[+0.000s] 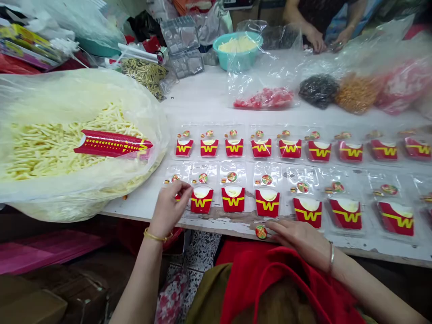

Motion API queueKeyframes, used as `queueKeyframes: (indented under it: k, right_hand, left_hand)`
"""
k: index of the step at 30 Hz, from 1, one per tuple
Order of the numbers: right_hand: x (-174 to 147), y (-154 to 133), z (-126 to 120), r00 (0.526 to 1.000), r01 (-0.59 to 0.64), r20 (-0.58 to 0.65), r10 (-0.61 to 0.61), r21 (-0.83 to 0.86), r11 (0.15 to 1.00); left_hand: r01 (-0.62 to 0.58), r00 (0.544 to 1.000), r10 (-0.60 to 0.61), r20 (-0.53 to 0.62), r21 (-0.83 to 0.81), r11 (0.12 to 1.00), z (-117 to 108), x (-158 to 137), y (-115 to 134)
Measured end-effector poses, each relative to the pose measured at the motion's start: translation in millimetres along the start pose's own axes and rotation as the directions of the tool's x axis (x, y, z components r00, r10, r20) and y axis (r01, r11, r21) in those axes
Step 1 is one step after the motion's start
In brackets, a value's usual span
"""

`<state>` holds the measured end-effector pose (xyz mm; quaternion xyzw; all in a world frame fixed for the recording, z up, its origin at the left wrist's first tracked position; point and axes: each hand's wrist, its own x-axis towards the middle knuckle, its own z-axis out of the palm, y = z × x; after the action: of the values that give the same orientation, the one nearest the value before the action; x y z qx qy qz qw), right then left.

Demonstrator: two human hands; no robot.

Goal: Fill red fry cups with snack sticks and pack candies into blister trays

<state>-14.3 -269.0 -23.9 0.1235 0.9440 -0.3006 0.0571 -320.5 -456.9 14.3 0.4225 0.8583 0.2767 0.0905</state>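
My left hand (169, 204) is over the leftmost front-row blister tray, thumb and fingertips pinched together; anything between them is hidden. It partly covers a red fries box in that tray. To its right, another red fries box (201, 201) with a yellow W sits in its clear blister tray, below a small toy pizza (203, 178). My right hand (299, 236) rests on the table's front edge, its fingers stretched out and together. Just left of its fingertips lies a loose toy pizza (261, 232).
Two rows of filled blister trays (260, 146) run across the white table (199, 99). A big plastic bag (148, 112) of pale toy fries lies left, with a red folded card strip (113, 143) on top. Bags of coloured pieces (263, 98), a turquoise basin (238, 56) and another person's hands (315, 39) are behind.
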Motion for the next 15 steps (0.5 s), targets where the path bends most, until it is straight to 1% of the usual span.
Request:
queueKeyframes:
  k: [3,5,7,9,11,15]
  right_hand:
    - [1.6,1.4,13.6,0.999,0.037,0.019,-0.035,-0.137,0.990]
    - [3.1,2.1,21.2,0.998,0.042,0.048,-0.032,-0.218,0.975]
    - [4.9,1.8,25.5,0.997,0.039,0.074,-0.020,-0.269,0.962]
    - [7.0,0.1,25.6,0.996,0.030,0.090,-0.006,-0.273,0.961]
    - [9.5,-2.5,22.5,0.995,-0.007,0.094,0.031,-0.246,0.969]
    - [11.6,-10.8,14.1,0.987,-0.114,0.088,0.132,-0.190,0.975]
  left_hand:
    - [-0.078,0.988,0.085,0.130,-0.058,0.995,13.1,-25.4,24.3]
    - [-0.096,0.975,0.111,0.194,-0.088,0.991,22.5,-40.8,33.7]
    - [-0.089,0.966,0.114,0.233,-0.113,0.990,30.5,-53.0,39.2]
    - [-0.064,0.963,0.094,0.251,-0.125,0.990,36.1,-61.0,43.0]
    - [-0.050,0.961,0.083,0.262,-0.130,0.990,40.1,-65.0,47.4]
    - [-0.072,0.952,0.122,0.281,-0.182,0.981,50.5,-67.1,58.0]
